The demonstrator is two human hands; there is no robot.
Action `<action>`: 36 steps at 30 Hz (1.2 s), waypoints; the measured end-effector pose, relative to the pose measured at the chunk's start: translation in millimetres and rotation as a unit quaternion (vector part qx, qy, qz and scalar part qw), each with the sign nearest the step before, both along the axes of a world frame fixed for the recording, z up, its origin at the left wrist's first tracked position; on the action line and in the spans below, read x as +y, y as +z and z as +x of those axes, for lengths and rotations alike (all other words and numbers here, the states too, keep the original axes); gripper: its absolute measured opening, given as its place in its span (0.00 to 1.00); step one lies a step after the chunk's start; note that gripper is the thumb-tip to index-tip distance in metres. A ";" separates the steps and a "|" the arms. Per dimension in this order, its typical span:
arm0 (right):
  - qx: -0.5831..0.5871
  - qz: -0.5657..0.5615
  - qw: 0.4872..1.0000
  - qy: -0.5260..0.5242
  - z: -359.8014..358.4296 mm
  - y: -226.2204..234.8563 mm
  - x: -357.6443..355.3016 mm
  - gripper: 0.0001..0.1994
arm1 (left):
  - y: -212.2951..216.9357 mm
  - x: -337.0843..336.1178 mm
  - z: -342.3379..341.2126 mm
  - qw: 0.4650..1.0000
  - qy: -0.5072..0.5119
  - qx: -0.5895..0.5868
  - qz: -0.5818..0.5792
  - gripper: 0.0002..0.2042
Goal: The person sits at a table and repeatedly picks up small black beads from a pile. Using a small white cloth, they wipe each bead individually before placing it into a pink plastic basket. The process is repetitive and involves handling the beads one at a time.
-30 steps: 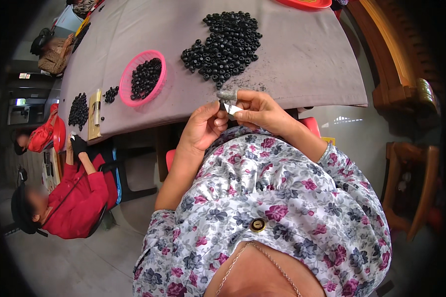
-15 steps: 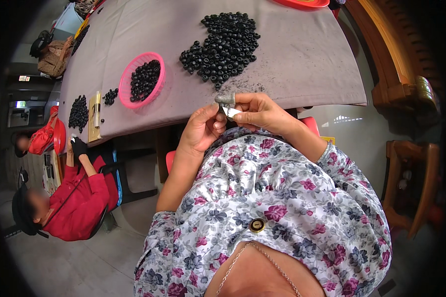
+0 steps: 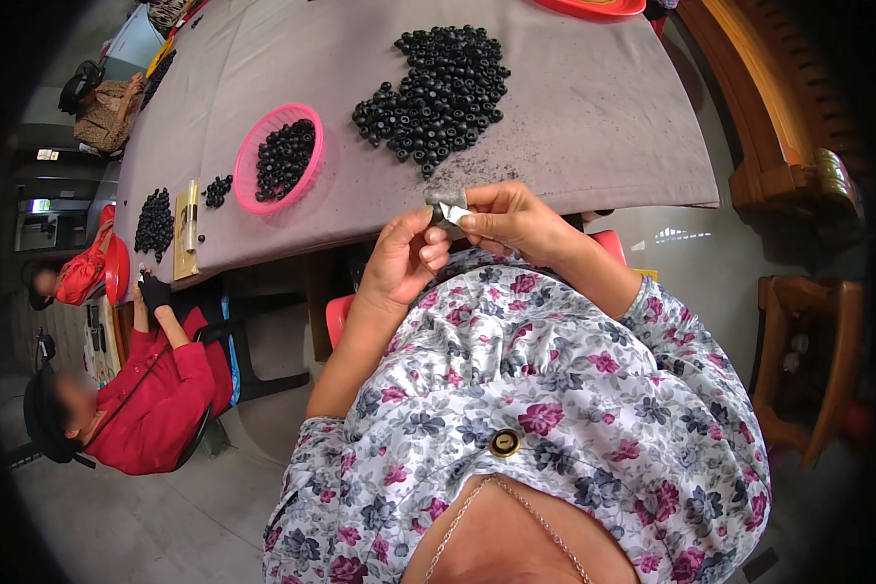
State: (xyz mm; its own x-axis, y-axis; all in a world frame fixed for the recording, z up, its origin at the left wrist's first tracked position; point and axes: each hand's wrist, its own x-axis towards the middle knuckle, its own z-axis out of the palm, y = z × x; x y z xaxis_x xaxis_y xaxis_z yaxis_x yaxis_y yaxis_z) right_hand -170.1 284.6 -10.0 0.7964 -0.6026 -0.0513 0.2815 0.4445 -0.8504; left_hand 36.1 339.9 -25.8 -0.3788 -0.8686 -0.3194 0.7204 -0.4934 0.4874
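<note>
My right hand (image 3: 514, 219) pinches a small grey metal piece (image 3: 447, 206) at the near edge of the table. My left hand (image 3: 406, 258) is curled just beside it, thumb and fingers touching the same piece from the left. Whether a black ring sits inside the piece is hidden by the fingers. A large heap of small black rings (image 3: 436, 90) lies on the grey tablecloth (image 3: 594, 117) just beyond my hands. A pink basket (image 3: 255, 161) with more black rings stands to the left of the heap.
A person in a red top (image 3: 156, 399) sits at the left end of the table, with a gloved hand near another pile of black rings (image 3: 154, 222) and a yellowish block (image 3: 186, 229). Wooden chairs (image 3: 808, 185) stand on the right. A red tray (image 3: 594, 8) is at the far edge.
My hands have shifted slightly up and toward the table edge, still working the grey piece between them. The person at the left has barely moved.
</note>
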 end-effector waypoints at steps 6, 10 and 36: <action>-0.003 0.017 1.000 -0.001 -0.2 -0.2 -2.5 0.07 | 2.3 0.9 -3.3 1.000 0.005 0.002 0.008 0.09; -0.010 0.016 1.000 -0.009 2.0 2.2 1.3 0.08 | 0.8 -1.5 -0.3 1.000 0.003 0.018 0.008 0.09; 0.008 -0.011 1.000 0.019 -1.6 -5.9 -1.9 0.15 | 4.7 -0.4 -2.8 1.000 -0.013 -0.021 0.007 0.09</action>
State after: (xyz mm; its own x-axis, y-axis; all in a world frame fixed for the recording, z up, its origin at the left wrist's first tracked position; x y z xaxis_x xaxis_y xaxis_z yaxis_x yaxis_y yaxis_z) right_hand -171.7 282.7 -15.9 0.8179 -0.5732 -0.0504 0.2517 0.4353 -0.8644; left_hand 33.2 339.5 -21.1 -0.3870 -0.8539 -0.3479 0.6858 -0.5188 0.5104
